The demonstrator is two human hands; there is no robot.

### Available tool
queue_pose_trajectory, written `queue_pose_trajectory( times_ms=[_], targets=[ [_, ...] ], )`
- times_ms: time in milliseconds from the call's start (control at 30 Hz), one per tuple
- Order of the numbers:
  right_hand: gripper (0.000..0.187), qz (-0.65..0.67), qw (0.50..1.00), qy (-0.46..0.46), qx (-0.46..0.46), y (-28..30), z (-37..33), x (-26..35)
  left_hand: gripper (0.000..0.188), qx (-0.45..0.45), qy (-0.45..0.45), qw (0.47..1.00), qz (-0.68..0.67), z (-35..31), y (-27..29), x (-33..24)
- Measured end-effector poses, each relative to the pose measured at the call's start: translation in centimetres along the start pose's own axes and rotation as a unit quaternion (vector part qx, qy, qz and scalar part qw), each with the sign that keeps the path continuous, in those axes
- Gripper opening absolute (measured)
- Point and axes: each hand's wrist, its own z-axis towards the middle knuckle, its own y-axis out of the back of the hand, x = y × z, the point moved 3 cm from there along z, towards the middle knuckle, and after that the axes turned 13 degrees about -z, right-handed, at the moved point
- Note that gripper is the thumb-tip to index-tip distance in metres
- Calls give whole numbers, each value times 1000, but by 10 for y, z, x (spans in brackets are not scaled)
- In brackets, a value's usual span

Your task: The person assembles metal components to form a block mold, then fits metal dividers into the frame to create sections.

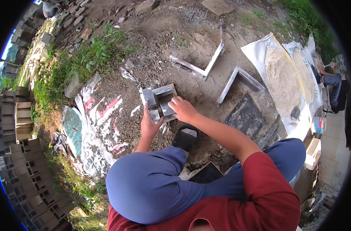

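Observation:
On the ground in front of me sits a squarish mould (159, 103) made of several grey metal box-shaped pieces, with dark gaps between them and a pale base edge showing at its far right. My left hand (149, 125) grips its near left corner, fingers along the left side and thumb across the near edge. Bent over the right side of the mould are the fingers of my right hand (182, 109); its fingertips rest by the inner edge of a box piece. My palms hide part of the near side.
Beyond lie two L-shaped metal frames (206, 73) (237, 77). A dark flat plate (244, 116) is at right, near a white sack (256, 52) heaped with pale sand (281, 73). Splashed plastic sheeting (100, 127) lies left; hollow blocks (29, 165) stand farther left. Another person (333, 88) sits far right.

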Motion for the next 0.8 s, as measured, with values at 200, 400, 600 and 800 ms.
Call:
queue_pose_trajectory(
  times_ms=[200, 400, 600, 800],
  targets=[
    [54, 15, 998, 26, -59, 14, -3, -5, 100, -28, 10, 998, -54, -2, 8, 14],
    [51, 45, 997, 43, -43, 23, 2, -8, 94, -108, -49, 992, 34, -13, -11, 7],
    [54, 84, 994, 32, -68, 14, -3, -21, 65, -139, 43, 988, -42, -26, -13, -2],
    [53, 121, 992, 25, 9, 14, 5, -26, 53, -153, 83, 972, -158, -20, 17, 26]
  ],
)
